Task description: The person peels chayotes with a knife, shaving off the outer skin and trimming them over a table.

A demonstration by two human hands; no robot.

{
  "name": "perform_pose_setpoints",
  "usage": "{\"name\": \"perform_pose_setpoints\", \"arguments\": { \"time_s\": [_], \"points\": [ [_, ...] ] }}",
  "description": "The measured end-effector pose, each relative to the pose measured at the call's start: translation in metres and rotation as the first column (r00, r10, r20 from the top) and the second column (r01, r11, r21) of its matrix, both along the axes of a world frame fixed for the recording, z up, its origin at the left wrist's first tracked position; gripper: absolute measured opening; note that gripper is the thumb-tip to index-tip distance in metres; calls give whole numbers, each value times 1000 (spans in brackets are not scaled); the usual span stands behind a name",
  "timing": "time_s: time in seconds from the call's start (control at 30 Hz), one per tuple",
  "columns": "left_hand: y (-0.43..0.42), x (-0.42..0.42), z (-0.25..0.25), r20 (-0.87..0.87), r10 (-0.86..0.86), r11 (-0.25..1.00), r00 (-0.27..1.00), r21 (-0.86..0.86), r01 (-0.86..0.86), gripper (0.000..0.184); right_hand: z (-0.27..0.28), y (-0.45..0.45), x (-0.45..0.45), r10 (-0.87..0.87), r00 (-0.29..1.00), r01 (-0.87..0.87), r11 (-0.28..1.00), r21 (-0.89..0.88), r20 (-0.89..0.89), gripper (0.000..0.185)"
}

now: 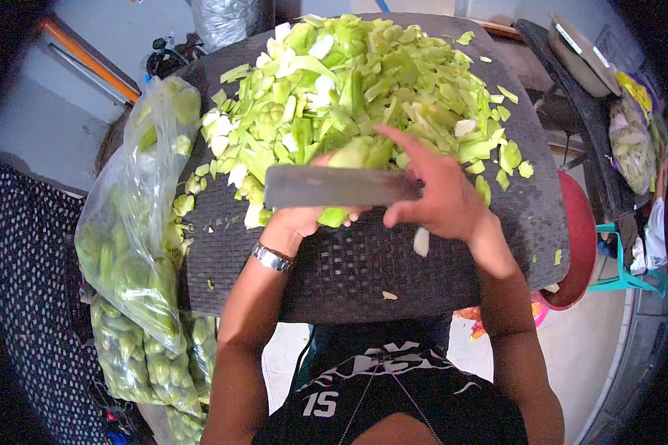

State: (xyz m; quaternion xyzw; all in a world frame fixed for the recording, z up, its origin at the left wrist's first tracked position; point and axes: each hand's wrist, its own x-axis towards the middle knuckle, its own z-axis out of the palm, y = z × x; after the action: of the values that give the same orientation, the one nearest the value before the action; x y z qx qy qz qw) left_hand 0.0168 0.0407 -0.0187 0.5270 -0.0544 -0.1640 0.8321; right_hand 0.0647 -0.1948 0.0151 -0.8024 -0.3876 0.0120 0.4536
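My right hand point(453, 194) grips a wide-bladed knife point(326, 185), its index finger stretched forward and the handle hidden in the palm. The blade points left, slightly blurred, and crosses in front of a pale green chayote point(358, 154). Under the blade, my left hand point(298, 219) holds that chayote from below, with most of its fingers hidden. Just beyond both hands rises a large heap of cut green chayote pieces point(393, 74).
The dark woven tabletop point(312, 274) carries the heap and scattered bits. Left of it stand clear plastic bags point(130, 252) of whole chayotes. A red tub point(577, 245) and a turquoise stool point(623, 278) are at the right, near a dark shelf point(571, 96).
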Motion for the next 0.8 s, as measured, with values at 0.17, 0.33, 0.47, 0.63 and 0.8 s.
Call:
{"name": "perform_pose_setpoints", "arguments": {
  "time_s": [0.17, 0.33, 0.47, 0.63, 0.8],
  "points": [
    [4, 8, -7, 317, -54, 876, 947, 470, -107, 40, 15, 1, -11, 8, 985, -42, 980, -193, -175, 103],
    [16, 5, -29, 516, -201, 621, 833, 725, -299, 81, 8, 0, -4, 89, 968, -119, 986, -119, -236, 80],
    [-5, -10, 30, 417, -219, 475, 882, 835, -276, 80, 15, 1, -2, 48, 934, -115, 979, -171, -355, 72],
    [-7, -7, 24, 516, -363, 529, 776, 800, -284, 63, 6, 4, 1, -19, 970, -3, 996, -89, -242, 58],
    [-19, -15, 38, 415, -297, 793, 860, 608, -20, 70, -15, -9, 25, -263, 940, 196, 936, -292, -215, 61]
  ]
}}
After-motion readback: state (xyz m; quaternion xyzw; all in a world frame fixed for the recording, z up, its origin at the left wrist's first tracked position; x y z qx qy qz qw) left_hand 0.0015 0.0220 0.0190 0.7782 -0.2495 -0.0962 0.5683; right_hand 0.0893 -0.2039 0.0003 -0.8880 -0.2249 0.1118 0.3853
